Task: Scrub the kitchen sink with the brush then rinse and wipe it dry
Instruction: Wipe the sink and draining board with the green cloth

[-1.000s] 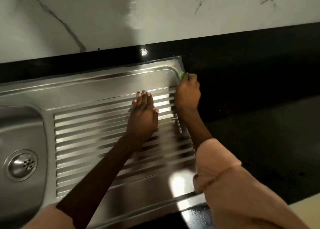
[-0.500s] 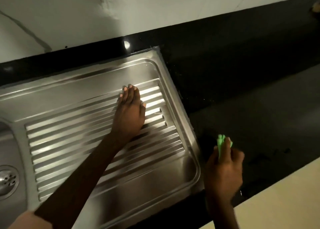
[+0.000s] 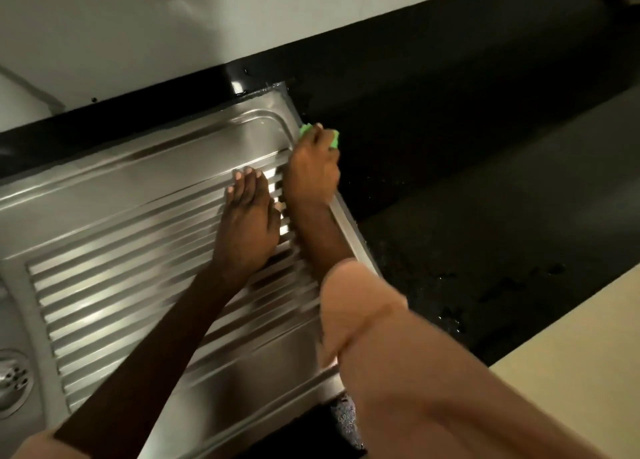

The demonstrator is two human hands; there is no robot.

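Observation:
The steel sink's ribbed drainboard (image 3: 114,285) fills the left and middle of the head view, and the basin's drain (image 3: 12,384) shows at the left edge. My left hand (image 3: 247,226) lies flat on the ribs with straight fingers. My right hand (image 3: 313,171) grips a green scrubber (image 3: 304,129) and presses it on the drainboard's far right rim. Only the scrubber's green edges stick out past the fingers.
A black countertop (image 3: 467,167) runs right of the sink, wet with droplets near its front. A white marble wall (image 3: 173,25) stands behind. A pale surface (image 3: 571,372) lies at the lower right. Some blurred object sits at the top right corner.
My right hand has moved with the green scrubber from the counter near the drainboard's front right corner back up to the far right rim. My left hand stays flat on the ribs.

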